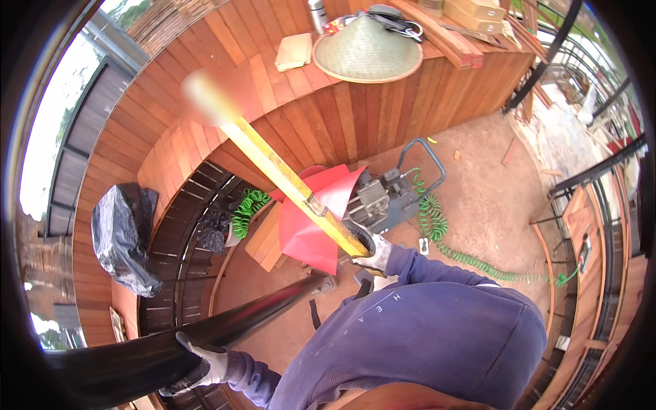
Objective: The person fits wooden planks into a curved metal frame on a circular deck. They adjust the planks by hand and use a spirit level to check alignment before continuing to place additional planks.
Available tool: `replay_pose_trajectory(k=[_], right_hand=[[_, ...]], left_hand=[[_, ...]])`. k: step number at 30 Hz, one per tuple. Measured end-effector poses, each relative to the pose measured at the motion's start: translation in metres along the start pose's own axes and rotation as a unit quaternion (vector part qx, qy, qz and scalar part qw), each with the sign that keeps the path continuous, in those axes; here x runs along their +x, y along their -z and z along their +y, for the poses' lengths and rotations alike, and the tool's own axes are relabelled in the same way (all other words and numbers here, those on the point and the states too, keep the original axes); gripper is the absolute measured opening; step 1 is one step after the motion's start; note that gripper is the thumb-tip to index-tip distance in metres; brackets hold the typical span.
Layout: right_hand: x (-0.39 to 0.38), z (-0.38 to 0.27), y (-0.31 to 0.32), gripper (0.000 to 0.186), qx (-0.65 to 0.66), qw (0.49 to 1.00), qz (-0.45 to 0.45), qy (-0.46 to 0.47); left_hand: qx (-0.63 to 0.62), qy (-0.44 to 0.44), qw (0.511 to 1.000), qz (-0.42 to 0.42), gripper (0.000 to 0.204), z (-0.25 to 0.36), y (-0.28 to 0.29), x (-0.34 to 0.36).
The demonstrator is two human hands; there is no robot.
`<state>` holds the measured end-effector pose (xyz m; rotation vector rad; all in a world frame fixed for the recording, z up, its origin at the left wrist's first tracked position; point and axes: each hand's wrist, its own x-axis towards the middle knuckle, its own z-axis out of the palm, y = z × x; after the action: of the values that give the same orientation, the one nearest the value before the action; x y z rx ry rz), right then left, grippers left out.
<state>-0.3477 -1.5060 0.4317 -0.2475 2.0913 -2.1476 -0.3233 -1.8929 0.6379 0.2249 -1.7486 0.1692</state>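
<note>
Right hand (376, 254), gloved: clenched around the near end of a yellow bar (273, 167). Bar is long, straight and flat-sided, with a dark mark partway along; far end blurred. It sits mid-scene, slanting from the hand toward far left, across the view of a red sheet (301, 236). Left hand (208, 362), gloved: grasping a black post (225, 324) at near left. Post thick, smooth, glossy, with a reddish sheen toward its far end.
</note>
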Motion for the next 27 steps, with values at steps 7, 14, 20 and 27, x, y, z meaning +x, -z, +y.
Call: replay_pose_trajectory(k=[7,14,20,27], right_hand=[[-0.230,-0.053,0.029,0.057,-0.244,0.917,0.304,-0.087],[-0.507,-0.018,-0.026,0.057,-0.229,0.815,0.510,-0.154],[-0.674,-0.022,-0.069,0.053,-0.169,0.737,0.608,-0.241],[-0.873,-0.003,-0.086,0.054,-0.118,0.634,0.709,-0.287]], left_hand=[[-0.179,-0.018,0.971,0.161,0.068,0.044,0.016,-0.031],[-0.334,-0.019,0.932,0.139,0.074,0.137,0.115,-0.057],[-0.705,-0.036,0.659,-0.259,0.049,0.244,0.230,-0.076],[-0.780,-0.088,0.174,-0.594,0.044,0.423,0.482,-0.245]])
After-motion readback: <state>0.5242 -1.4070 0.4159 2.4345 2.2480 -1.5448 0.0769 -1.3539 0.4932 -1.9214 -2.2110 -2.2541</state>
